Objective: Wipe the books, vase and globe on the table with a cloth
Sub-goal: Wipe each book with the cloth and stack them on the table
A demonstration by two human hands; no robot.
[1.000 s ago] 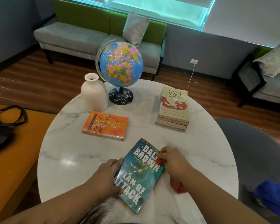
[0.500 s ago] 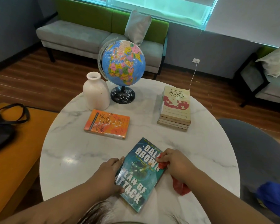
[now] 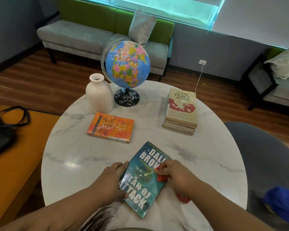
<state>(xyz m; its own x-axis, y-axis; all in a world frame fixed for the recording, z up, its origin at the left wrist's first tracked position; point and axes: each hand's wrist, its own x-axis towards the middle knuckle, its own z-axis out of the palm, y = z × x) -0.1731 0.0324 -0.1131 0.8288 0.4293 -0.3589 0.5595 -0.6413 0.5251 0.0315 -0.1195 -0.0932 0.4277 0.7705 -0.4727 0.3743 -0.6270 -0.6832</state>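
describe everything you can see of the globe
The globe is a blue sphere printed with a political map, its countries in pink, yellow, orange and green. A pale, translucent-looking arc runs round its left side, and a short dark stem joins it to a round black base flecked with white. It stands upright at the far edge of the white marble table, just right of the white vase. Neither hand touches it.

Round white marble table (image 3: 73, 157). Teal book (image 3: 143, 182) flat near the front edge, left hand (image 3: 112, 179) pressing its left side, right hand (image 3: 175, 175) rubbing a red cloth (image 3: 162, 177) on the cover. Orange book (image 3: 110, 127) further back. White vase (image 3: 98, 94) just beside globe (image 3: 127, 64). Stack of books (image 3: 181, 110) at right.
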